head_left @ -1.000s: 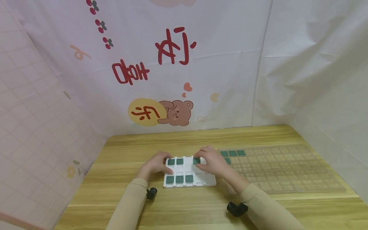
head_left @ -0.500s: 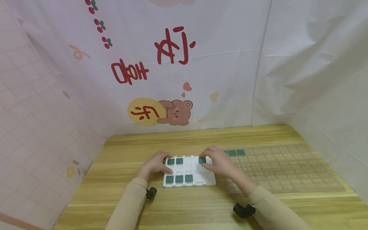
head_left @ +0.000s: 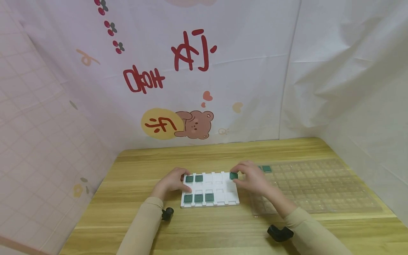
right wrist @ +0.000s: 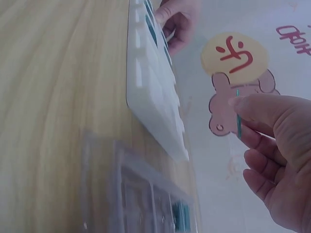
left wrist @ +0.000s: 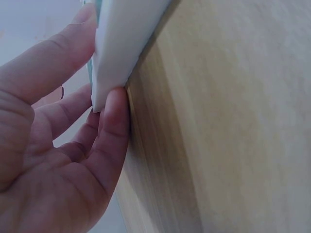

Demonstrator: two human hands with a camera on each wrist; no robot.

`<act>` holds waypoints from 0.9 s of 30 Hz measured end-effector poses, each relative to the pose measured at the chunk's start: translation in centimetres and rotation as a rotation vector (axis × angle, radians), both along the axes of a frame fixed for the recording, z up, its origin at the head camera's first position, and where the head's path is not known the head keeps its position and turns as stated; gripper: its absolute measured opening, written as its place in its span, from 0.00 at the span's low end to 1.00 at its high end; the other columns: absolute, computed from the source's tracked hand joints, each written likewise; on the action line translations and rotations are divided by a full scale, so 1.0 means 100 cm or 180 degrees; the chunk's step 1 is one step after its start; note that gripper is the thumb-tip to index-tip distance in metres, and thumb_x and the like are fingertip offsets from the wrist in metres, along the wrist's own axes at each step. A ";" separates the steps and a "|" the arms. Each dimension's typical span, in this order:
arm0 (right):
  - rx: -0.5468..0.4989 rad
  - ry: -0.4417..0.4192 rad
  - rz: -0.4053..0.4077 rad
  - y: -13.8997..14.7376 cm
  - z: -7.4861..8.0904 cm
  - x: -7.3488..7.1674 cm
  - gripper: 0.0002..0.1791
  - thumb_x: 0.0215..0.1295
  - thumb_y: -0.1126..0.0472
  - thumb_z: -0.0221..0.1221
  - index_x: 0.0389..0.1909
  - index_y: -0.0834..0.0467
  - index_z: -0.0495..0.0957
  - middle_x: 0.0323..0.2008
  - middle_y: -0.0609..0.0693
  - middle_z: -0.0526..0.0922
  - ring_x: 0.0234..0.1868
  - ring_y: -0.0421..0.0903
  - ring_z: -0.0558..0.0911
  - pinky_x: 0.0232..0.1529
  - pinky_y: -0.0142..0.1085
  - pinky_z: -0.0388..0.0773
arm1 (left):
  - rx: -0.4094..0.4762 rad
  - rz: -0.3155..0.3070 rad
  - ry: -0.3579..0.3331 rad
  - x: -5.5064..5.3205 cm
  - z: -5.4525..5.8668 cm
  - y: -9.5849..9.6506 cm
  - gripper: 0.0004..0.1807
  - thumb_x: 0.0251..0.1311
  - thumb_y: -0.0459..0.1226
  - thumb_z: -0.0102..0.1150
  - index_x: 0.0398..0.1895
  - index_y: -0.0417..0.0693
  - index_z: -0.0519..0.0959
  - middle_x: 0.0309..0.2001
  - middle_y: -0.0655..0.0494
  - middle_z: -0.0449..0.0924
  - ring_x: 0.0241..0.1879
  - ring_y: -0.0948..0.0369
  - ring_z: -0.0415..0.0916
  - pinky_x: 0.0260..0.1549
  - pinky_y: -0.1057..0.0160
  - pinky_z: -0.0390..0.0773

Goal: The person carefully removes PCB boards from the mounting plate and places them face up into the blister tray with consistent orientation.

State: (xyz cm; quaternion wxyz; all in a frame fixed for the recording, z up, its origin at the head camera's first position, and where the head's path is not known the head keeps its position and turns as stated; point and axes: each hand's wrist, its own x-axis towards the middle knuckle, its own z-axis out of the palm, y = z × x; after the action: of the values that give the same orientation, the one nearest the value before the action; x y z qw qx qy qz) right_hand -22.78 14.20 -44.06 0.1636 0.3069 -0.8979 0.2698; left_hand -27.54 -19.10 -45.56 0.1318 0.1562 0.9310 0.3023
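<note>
The white tray [head_left: 213, 187] looks matt, the table [head_left: 207, 230] wooden.

Both forearms [head_left: 140, 226] reach forward, the left hand [head_left: 172, 180] gripping, the right hand [head_left: 253, 180] raised in a pinch.

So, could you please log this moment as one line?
left hand: grips left end of white tray | right hand: pinches green chip, apart from white tray | clear tray: right of white tray
</note>
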 end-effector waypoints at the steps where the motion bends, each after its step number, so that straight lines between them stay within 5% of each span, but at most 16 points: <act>1: -0.0031 0.0025 0.0013 0.003 0.000 0.000 0.14 0.52 0.66 0.72 0.41 0.58 0.85 0.39 0.46 0.83 0.45 0.49 0.77 0.46 0.44 0.75 | -0.0005 -0.0007 0.0008 0.000 0.000 0.000 0.33 0.39 0.39 0.83 0.52 0.43 0.79 0.43 0.54 0.72 0.44 0.56 0.66 0.46 0.56 0.70; 8: -0.0116 0.0151 0.0016 0.021 0.002 -0.001 0.14 0.51 0.68 0.71 0.41 0.58 0.84 0.39 0.47 0.83 0.41 0.51 0.80 0.42 0.44 0.76 | 0.0002 -0.0033 0.0022 0.000 0.001 0.000 0.34 0.40 0.39 0.83 0.53 0.42 0.79 0.42 0.54 0.72 0.44 0.56 0.67 0.46 0.56 0.70; 27: 0.0003 -0.0214 -0.0057 0.062 0.008 -0.008 0.16 0.54 0.67 0.72 0.44 0.61 0.84 0.43 0.51 0.83 0.44 0.53 0.78 0.45 0.50 0.73 | -0.0014 -0.0056 0.0041 0.002 0.003 0.000 0.33 0.39 0.39 0.83 0.52 0.43 0.79 0.42 0.54 0.72 0.44 0.56 0.66 0.46 0.55 0.70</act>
State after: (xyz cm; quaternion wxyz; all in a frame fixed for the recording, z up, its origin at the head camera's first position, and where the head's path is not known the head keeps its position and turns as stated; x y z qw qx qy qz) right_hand -23.60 20.38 -43.29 0.1357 0.2897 -0.9057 0.2781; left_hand -27.36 -19.07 -45.22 0.1288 0.1661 0.9311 0.2981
